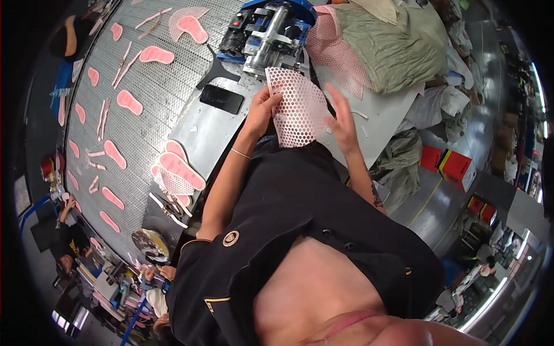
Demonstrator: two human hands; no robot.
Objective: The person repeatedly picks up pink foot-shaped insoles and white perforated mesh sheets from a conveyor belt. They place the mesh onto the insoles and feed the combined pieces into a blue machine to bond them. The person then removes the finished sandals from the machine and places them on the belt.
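A curved piece of pale pink fabric with a honeycomb dot pattern (300, 109) hangs upright in front of my body. My left hand (262, 112) pinches its left edge, thumb on the near face. Beside the right edge of the fabric is my right hand (344, 124), its fingers stretched out and slightly blurred; whether the fingertips touch the fabric is hard to tell. Just beyond the fabric stands a machine with metal rollers and a blue housing (274, 37). A black phone (221, 100) lies on the metal table to the left of my left hand.
Pink insoles (130, 102) and narrow strips lie across a wide mesh conveyor (150, 75) on the left. More insoles are stacked (182, 170) at the table's near corner. Pink fabric and a green sheet (392, 46) are heaped on the right-hand table. Other people work at lower left.
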